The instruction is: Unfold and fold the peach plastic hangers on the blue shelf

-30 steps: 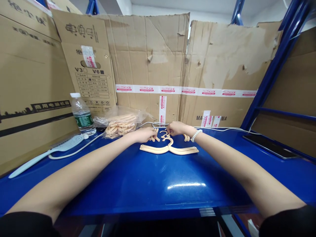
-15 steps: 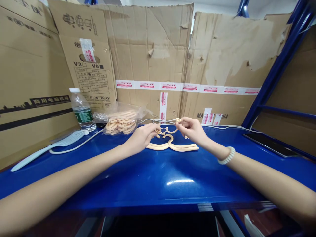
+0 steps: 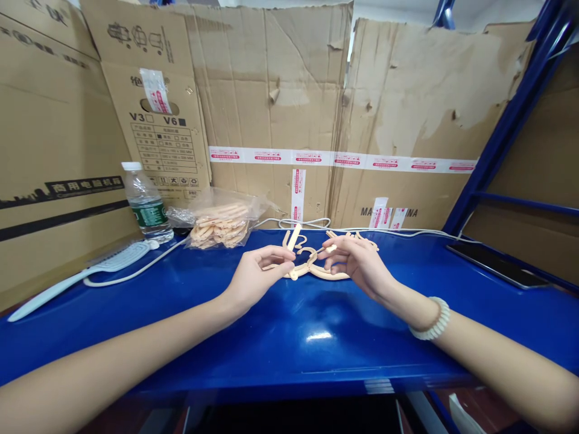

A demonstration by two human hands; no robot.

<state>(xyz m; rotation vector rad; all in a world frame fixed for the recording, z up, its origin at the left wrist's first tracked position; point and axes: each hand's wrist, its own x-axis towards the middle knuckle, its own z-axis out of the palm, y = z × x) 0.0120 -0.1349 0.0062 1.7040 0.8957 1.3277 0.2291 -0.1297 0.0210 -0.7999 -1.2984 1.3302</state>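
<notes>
My left hand [image 3: 259, 274] pinches a straight cream plastic hanger arm [image 3: 295, 239], which points up between thumb and fingers. Just to the right, the fingers of my right hand [image 3: 364, 266] close on a small cream hanger piece [image 3: 332, 248], mostly covered by the fingers. Between and behind both hands, a cream folding hanger [image 3: 326, 275] lies flat on the blue table, its hook towards the back and its ends partly hidden. More loose cream hanger parts [image 3: 368, 242] lie behind my right hand.
A clear bag of cream hanger parts [image 3: 221, 228] sits at the back left, near a water bottle [image 3: 149, 205] and a pale blue hairbrush [image 3: 115, 260]. A dark phone [image 3: 495, 265] lies at right. A white cable [image 3: 407, 232] runs along the cardboard [image 3: 271, 78] behind.
Both hands have come nearer to me, the left one now showing an upright hanger arm in its fingers. My right hand has lowered with its small piece and turned towards the left.
</notes>
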